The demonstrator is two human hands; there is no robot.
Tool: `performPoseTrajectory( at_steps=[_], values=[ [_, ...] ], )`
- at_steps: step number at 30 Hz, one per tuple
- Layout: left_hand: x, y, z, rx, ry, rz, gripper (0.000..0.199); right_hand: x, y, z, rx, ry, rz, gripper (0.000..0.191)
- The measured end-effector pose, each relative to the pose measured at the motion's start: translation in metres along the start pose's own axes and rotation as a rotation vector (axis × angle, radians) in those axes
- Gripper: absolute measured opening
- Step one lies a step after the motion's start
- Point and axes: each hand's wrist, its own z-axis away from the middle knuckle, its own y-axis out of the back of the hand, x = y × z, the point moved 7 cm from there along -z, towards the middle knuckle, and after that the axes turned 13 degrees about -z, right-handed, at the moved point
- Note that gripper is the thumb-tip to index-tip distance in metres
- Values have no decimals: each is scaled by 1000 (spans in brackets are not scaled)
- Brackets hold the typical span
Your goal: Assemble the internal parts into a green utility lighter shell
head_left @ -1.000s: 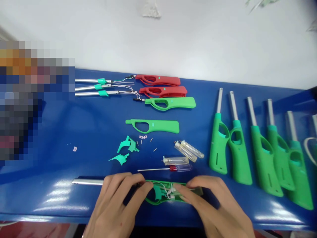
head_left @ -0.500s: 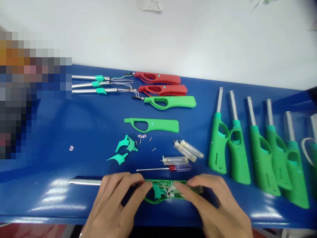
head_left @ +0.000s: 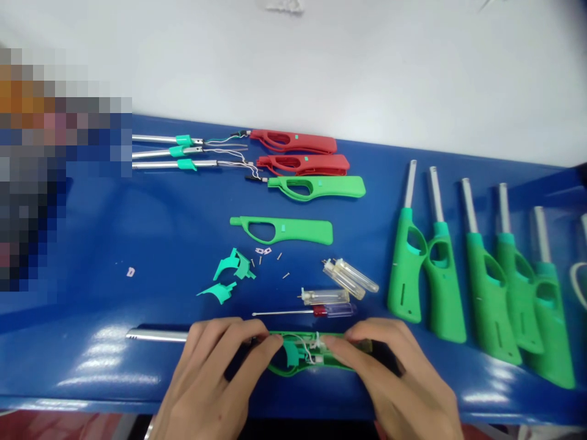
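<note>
An opened gas lighter's green half shell (head_left: 279, 370) lies lengthwise at the table's front, its inside facing up. My left hand (head_left: 215, 373) grips its front end, where the metal tube (head_left: 156, 335) sticks out to the left. Inside the shell are a teal trigger (head_left: 291, 353) and thin white wires (head_left: 302, 341). My right hand (head_left: 403, 373) pinches a clear fuel tank (head_left: 365, 346) at the shell's rear, thumb close to the tank's white valve (head_left: 317, 341). Fingers hide much of the tank. Behind lies a screwdriver (head_left: 330, 311) with a red and clear handle.
Beyond are spare clear fuel tanks (head_left: 325, 297), teal triggers (head_left: 219, 292), small screws (head_left: 279, 256) and a loose green half shell (head_left: 312, 231). Red handles (head_left: 316, 143) with wired tubes lie at the back. Several green lighters (head_left: 403, 269) stand in a row at right. Pixelation covers the far left.
The right hand and the rear of the fuel tank have shifted slightly, with the tank seeming a little deeper along the shell. My left hand keeps its grip; the view has tilted slightly.
</note>
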Motion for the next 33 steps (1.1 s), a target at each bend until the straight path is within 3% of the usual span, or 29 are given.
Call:
performPoseTrajectory(
  at_steps=[8, 19, 33],
  values=[
    [1, 1, -1, 2, -4, -8, 49, -1, -2, 2, 20, -57, -6, 43],
    [-1, -1, 1, -5, 6, -17, 49, -3, -5, 1, -33, -65, 46, 52],
    [1, 1, -1, 7, 14, 28, 49, -4, -1, 8, 108, 4, 18, 38]
  ],
)
